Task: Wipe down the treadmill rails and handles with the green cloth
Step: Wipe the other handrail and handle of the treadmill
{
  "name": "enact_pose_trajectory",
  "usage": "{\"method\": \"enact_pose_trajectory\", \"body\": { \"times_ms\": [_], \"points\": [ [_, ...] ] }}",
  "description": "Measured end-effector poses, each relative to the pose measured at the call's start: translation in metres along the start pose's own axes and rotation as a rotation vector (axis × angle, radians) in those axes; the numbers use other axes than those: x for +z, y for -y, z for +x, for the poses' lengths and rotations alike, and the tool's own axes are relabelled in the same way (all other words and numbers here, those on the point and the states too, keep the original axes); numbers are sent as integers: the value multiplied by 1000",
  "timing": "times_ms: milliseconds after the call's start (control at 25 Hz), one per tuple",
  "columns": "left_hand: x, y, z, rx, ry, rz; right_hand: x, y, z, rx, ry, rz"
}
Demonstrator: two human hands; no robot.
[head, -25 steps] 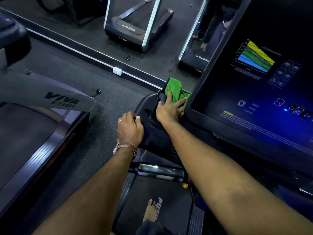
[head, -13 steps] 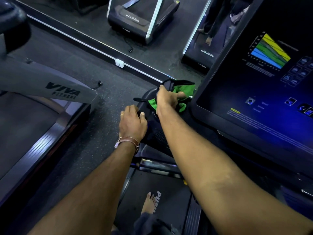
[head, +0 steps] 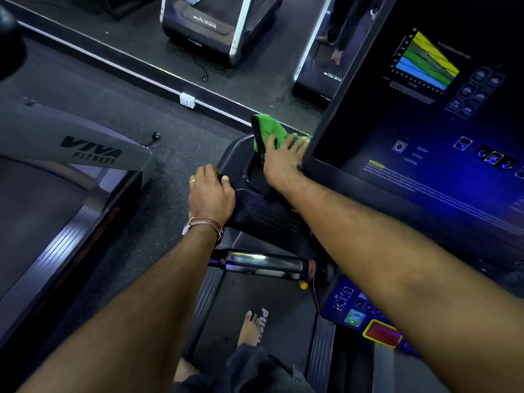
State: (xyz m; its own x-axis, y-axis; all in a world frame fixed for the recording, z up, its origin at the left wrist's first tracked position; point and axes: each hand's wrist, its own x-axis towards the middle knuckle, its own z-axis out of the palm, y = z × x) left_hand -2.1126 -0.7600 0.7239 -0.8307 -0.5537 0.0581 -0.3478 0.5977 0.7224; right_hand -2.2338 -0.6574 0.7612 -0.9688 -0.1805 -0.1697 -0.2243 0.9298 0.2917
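The green cloth [head: 268, 131] lies over the far end of the treadmill's black left console housing [head: 263, 211], beside the lit screen. My right hand [head: 283, 160] presses on it with fingers spread fairly straight; the cloth shows past my fingertips. My left hand [head: 209, 194] grips the near left edge of that black housing, fingers curled over the rim. A chrome handle bar [head: 263, 263] runs crosswise below my left wrist.
The big touchscreen [head: 425, 123] rises at the right, close to my right hand. A neighbouring treadmill marked VIVA FITNESS [head: 90, 151] stands at the left across a strip of floor. A mirror at the far side reflects treadmills. My bare foot [head: 249, 327] stands on the belt; a red stop button [head: 382, 333] is lower right.
My right hand has slid the cloth from the cup-holder recess out toward the far end of the housing and flattened its fingers on it. My left hand kept its grip.
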Motion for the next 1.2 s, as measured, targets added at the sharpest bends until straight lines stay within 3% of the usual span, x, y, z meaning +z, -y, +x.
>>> {"method": "enact_pose_trajectory", "body": {
  "times_ms": [120, 240, 520, 640, 800, 920, 1200],
  "points": [
    [0, 1, 2, -4, 1, -16, 4, -2, 2, 149, 147, 214],
    [-1, -1, 3, 11, -15, -43, 3, 12, -24, 145, 93, 359],
    [2, 4, 6, 28, -25, -38, 18, 33, -103, 69, 0, 413],
    [1, 4, 4, 23, -25, -19, 35, 20, -79, 82, -194, 508],
    [-1, 2, 1, 25, -8, 24, 13, 19, -12, 339, -185, 821],
    [0, 1, 1, 30, -18, 32, 4, 33, 11, 373, -244, 919],
    [2, -5, 3, -1, -7, 33, 7, 16, -2, 198, 70, 993]
  ]
}}
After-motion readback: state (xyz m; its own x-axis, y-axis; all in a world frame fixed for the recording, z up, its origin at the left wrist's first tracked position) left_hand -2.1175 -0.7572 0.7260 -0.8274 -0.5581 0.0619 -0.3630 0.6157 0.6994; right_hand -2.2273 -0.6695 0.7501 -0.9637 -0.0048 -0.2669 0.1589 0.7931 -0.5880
